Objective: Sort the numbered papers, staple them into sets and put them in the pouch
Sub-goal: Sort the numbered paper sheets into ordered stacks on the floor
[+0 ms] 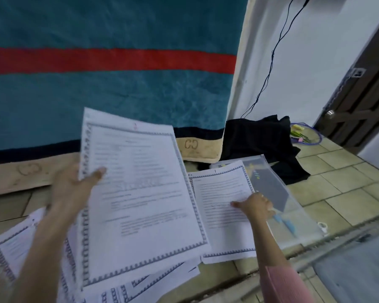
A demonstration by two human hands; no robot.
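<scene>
My left hand [74,186] grips a bordered printed sheet [140,197] by its left edge, thumb on top, and holds it raised and tilted over the floor. A pink number is written at its top edge. Under it lies a loose heap of several similar papers [140,287]. To the right another bordered sheet [223,215] lies flat on the floor; my right hand [256,206] pinches its right edge. A clear plastic pouch [293,215] lies partly beneath that sheet. No stapler is visible.
A teal blanket with a red stripe [109,62] hangs behind the papers. Dark cloth [260,141] is piled on the tiled floor at the back right, beside a cable and a door [363,101]. A glass surface [348,267] sits at the lower right.
</scene>
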